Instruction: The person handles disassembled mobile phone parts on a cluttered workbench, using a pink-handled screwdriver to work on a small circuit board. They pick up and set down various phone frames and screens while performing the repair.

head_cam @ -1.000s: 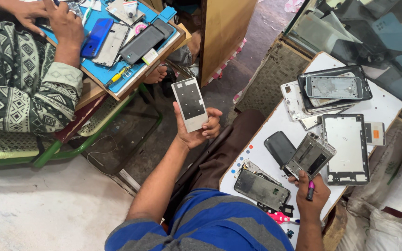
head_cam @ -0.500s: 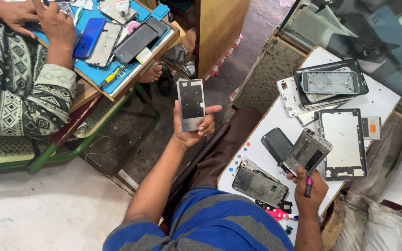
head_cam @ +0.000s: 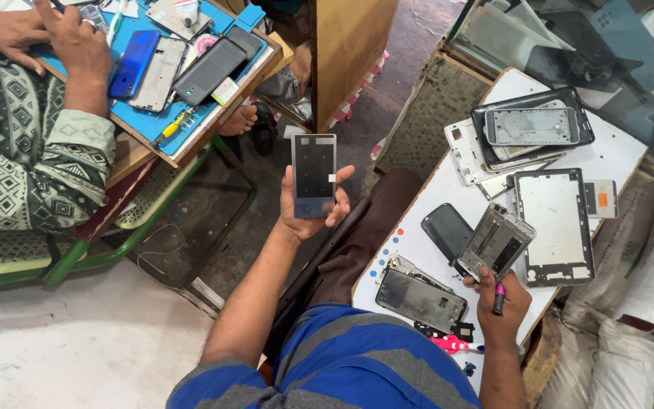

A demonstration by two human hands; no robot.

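My left hand [head_cam: 309, 214] holds a flat phone screen panel [head_cam: 313, 175] upright in the palm, its dark back side facing me, out over the floor to the left of my knee. My right hand [head_cam: 502, 297] rests at the near edge of the white board [head_cam: 624, 157]. It grips a silver phone frame [head_cam: 496, 243] with the fingertips and a small pink-handled screwdriver [head_cam: 498, 295] tucked under the fingers. An opened phone body [head_cam: 420, 298] lies just left of that hand.
A black back cover [head_cam: 448, 231], a tablet frame [head_cam: 555, 225] and a stack of phone shells [head_cam: 531, 128] lie on the white board. Another person in a patterned sleeve [head_cam: 23, 159] works at a blue mat [head_cam: 166, 98] holding phones. Sacks [head_cam: 645, 348] stand at right.
My left hand has turned the screen panel from a tilt to straight upright and brought it slightly nearer. My right hand stays at the board with the frame. The other person's hands shifted a little.
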